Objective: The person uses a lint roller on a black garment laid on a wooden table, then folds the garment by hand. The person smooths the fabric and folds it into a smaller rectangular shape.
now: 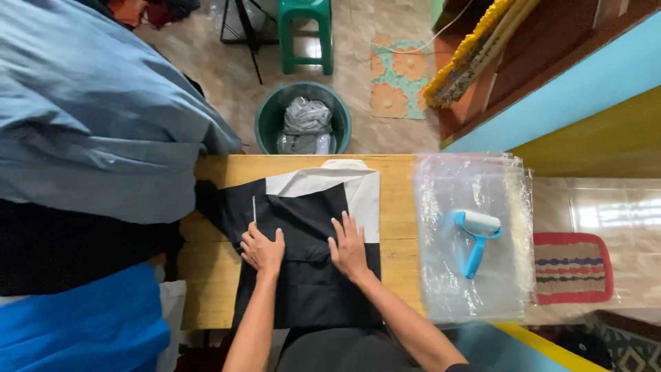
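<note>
Head view: the left hand [262, 249] and right hand [348, 246] press flat, fingers spread and holding nothing, on a black-and-white folded garment [306, 238] lying mid-worktop [396, 207]. The garment's near end drops past the worktop edge, out of sight. Left of the fingers, stacked fabric [89, 138] hides the worktop's side. To their right, clear plastic bags [475, 238] bear a blue lint roller [475, 238].
</note>
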